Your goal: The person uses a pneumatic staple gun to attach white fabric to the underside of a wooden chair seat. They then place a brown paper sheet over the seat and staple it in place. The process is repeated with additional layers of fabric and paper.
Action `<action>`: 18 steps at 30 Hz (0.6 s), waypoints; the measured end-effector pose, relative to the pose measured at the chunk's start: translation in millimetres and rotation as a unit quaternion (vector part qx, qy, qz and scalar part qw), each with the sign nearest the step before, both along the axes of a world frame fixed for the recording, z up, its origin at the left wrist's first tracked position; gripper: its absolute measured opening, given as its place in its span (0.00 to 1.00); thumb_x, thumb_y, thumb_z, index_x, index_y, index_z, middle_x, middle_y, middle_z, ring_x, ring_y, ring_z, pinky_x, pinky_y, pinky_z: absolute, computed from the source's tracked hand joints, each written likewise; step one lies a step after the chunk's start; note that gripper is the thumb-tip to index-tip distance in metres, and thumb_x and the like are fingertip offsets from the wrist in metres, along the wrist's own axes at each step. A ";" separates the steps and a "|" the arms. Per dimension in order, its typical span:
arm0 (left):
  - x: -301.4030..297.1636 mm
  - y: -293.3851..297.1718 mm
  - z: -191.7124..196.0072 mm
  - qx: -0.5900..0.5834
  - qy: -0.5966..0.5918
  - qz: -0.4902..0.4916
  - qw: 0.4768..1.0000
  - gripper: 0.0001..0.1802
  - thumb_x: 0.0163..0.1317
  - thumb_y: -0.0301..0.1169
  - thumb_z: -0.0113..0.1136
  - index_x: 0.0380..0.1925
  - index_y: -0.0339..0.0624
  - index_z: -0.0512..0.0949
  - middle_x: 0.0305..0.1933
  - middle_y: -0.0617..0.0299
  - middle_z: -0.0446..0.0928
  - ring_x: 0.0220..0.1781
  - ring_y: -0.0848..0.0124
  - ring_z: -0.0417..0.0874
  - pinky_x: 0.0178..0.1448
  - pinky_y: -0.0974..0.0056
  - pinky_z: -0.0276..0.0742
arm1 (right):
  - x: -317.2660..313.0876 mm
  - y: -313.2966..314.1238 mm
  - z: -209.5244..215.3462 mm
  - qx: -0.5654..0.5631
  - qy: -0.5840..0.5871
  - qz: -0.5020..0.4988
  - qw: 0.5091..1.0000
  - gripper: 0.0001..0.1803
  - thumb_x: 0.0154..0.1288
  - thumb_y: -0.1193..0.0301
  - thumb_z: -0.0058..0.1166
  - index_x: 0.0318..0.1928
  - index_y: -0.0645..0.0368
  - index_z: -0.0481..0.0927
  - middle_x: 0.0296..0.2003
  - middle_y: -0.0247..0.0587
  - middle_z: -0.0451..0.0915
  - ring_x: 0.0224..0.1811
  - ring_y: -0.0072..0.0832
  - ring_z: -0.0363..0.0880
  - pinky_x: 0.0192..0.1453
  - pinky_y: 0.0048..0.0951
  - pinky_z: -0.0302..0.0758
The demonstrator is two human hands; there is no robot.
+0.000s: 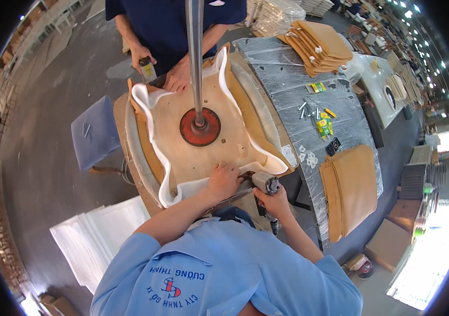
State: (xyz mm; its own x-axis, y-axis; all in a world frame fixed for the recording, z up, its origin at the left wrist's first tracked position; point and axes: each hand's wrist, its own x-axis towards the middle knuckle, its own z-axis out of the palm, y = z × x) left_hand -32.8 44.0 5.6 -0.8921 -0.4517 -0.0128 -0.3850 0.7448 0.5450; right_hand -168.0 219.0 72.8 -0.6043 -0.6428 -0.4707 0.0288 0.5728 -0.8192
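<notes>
Your right hand [274,202] is wrapped around a grey staple gun [265,183], its nose at the near edge of a wooden panel [180,160] bordered by white foam [192,188], directly before you. Your left hand [224,180] rests there, fingers bent; whether it grips anything, you cannot tell. A red disc [208,136] sits mid-panel.

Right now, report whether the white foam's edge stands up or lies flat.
Mostly standing up: the white foam forms a wavy raised rim around the wooden panel. Beneath the left hand, cannot tell.
</notes>
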 end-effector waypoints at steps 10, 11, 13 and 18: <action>-2.2 -2.6 -14.9 0.008 0.072 0.047 0.996 0.10 0.66 0.42 0.71 0.35 0.50 0.90 0.43 0.58 0.82 0.54 0.54 0.80 0.61 0.46 0.70 | -17.3 -13.5 14.5 0.079 -0.017 0.045 0.996 0.19 0.69 0.65 0.76 0.52 0.64 0.88 0.33 0.32 0.88 0.25 0.18 0.82 0.31 0.27 0.80; -1.8 -2.3 -18.4 0.013 0.084 0.063 0.994 0.09 0.66 0.41 0.72 0.34 0.50 0.90 0.43 0.58 0.82 0.54 0.54 0.80 0.61 0.46 0.70 | -17.0 -18.0 16.4 0.078 -0.021 0.051 0.995 0.19 0.69 0.65 0.76 0.52 0.64 0.88 0.34 0.33 0.88 0.25 0.18 0.82 0.31 0.27 0.79; -1.0 2.8 -21.5 0.032 0.102 0.093 0.990 0.09 0.65 0.40 0.72 0.32 0.50 0.90 0.43 0.59 0.82 0.54 0.54 0.79 0.61 0.46 0.70 | -18.2 -23.5 20.5 0.088 -0.029 0.070 0.993 0.19 0.70 0.65 0.76 0.53 0.64 0.88 0.34 0.33 0.88 0.25 0.18 0.81 0.30 0.26 0.79; -8.0 -1.7 -28.3 0.067 0.122 0.122 0.983 0.09 0.64 0.40 0.71 0.29 0.51 0.90 0.44 0.61 0.81 0.56 0.55 0.77 0.60 0.48 0.69 | -23.6 -44.9 25.2 0.104 -0.059 0.099 0.988 0.17 0.72 0.65 0.75 0.53 0.62 0.87 0.27 0.32 0.84 0.23 0.19 0.80 0.26 0.27 0.76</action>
State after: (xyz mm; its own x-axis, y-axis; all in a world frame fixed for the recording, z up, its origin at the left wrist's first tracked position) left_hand -40.8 42.4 -22.7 -0.7415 -0.6612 0.1142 -0.3890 0.5623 0.7297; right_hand -191.6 174.1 98.0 -0.4096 -0.6244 -0.6650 -0.0125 0.7328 -0.6803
